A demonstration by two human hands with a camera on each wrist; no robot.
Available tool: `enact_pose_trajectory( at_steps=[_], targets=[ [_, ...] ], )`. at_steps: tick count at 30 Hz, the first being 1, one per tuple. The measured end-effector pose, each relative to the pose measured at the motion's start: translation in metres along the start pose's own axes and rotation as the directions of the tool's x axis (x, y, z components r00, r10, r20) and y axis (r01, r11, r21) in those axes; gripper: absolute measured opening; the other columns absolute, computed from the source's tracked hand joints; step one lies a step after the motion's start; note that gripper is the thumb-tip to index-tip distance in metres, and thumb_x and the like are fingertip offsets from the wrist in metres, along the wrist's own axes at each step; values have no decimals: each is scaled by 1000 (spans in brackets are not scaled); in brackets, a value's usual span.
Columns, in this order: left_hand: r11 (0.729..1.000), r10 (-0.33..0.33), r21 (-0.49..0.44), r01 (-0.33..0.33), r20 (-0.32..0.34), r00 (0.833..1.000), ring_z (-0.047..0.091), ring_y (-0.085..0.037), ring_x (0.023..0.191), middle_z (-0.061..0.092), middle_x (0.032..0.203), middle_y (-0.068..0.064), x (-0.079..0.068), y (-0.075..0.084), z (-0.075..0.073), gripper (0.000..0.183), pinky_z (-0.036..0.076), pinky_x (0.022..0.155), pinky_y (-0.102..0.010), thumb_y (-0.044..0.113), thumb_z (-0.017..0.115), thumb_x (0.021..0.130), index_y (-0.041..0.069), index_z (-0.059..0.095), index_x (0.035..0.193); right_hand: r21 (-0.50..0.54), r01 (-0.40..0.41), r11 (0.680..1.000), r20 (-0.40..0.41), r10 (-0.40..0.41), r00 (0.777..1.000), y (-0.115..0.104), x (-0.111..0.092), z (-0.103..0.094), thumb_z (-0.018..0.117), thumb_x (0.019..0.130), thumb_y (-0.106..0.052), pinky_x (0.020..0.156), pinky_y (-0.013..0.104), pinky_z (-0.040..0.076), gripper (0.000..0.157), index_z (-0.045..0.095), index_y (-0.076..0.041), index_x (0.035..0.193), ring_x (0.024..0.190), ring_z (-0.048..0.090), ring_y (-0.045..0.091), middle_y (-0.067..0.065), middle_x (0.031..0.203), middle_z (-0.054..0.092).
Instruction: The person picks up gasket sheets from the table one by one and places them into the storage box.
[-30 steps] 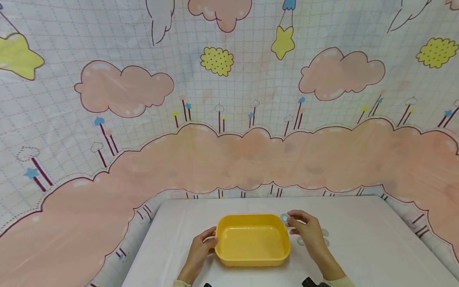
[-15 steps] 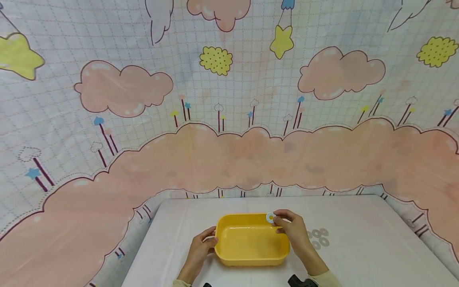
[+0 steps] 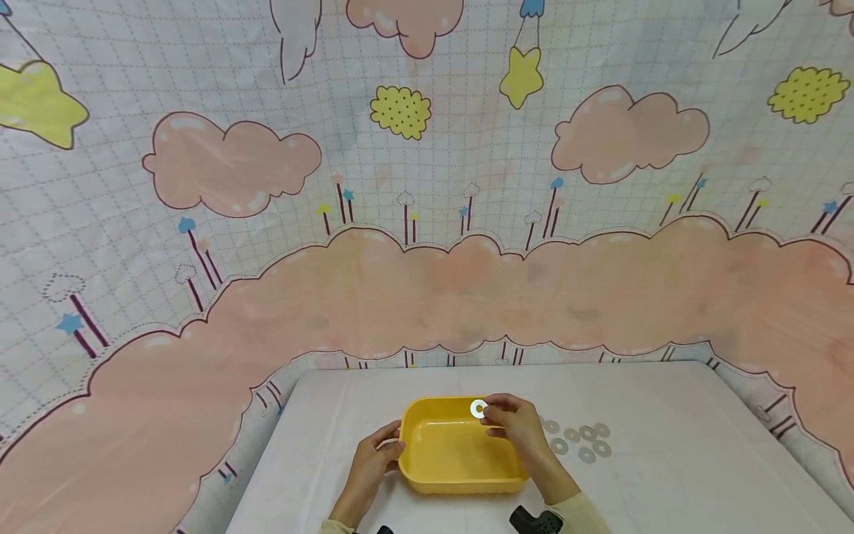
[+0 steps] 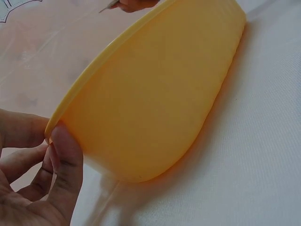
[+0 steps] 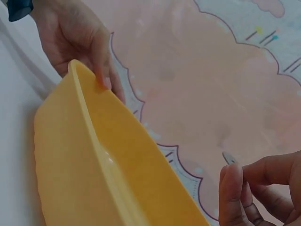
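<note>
One pale ring (image 3: 473,409) is pinched tightly between thumb and fingertip of a right hand (image 3: 519,426), raised over the far side of one yellow tray (image 3: 460,488), its left rim gripped by a left hand's (image 3: 372,461) thumb and fingers, as at least seven similar rings (image 3: 596,446) lie on the white table (image 3: 680,445) to the right.

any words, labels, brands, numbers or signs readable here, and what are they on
No readable text in any view.
Yellow box: no lettering on the sides that show.
Backdrop: drawn clouds and stars, no words.
Ring in the right hand, and loose rings on the table: too small to tell whether they are marked.
Black wrist piece: too small to tell.
</note>
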State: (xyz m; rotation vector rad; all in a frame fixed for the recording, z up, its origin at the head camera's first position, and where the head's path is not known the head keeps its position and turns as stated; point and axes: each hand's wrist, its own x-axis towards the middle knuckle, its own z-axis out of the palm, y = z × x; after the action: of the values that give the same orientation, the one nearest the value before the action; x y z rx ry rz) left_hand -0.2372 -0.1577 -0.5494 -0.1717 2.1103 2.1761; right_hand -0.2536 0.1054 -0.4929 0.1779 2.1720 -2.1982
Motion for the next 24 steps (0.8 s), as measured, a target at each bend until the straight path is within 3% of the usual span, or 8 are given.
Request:
enact_pose_trajectory(
  at_steps=[13, 24],
  targets=[
    [1000, 14, 1, -14, -1, 1000, 59, -9, 85, 52, 113, -8, -3, 3, 1, 56, 56, 66, -24, 3, 64, 88, -7, 47, 140, 44, -60, 997, 99, 56, 994, 6, 9, 24, 63, 93, -9, 72, 26, 60, 25, 62, 5, 114, 80, 68, 16, 14, 103, 67],
    [1000, -1, 6, 1, -1, 1000, 60, -9, 87, 52, 116, -9, -2, 3, 0, 56, 56, 67, -25, 3, 65, 89, -6, 47, 141, 68, -93, 993, 123, 84, 989, 16, 15, 37, 66, 91, -7, 68, 27, 61, 26, 61, 7, 112, 74, 68, 14, 13, 99, 68]
  ],
)
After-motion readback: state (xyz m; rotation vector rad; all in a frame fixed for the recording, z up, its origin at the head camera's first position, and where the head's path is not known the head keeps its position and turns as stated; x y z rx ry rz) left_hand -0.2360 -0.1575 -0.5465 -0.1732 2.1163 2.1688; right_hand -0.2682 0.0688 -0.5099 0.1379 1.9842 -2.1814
